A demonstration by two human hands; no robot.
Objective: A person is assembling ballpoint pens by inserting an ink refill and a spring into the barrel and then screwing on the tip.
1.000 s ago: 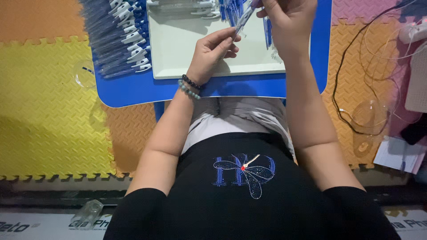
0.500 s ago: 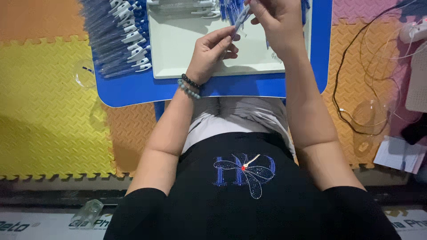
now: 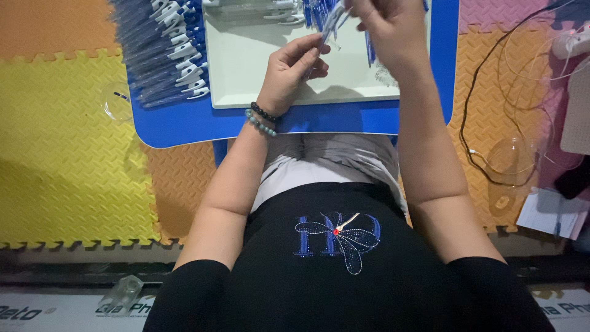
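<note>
Blue pen (image 3: 329, 27) — both hands still gripping, raised slightly

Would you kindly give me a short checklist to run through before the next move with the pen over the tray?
1. Left hand grips the pen: ok, fingers wrapped round its lower end.
2. Right hand on the pen's upper end: cannot tell, cut off at the frame edge.
3. Work held over the white tray: ok.
4. Row of pens within reach on the blue table: ok.
5. Black cable clear of the hands: ok, it lies on the mat.
</note>
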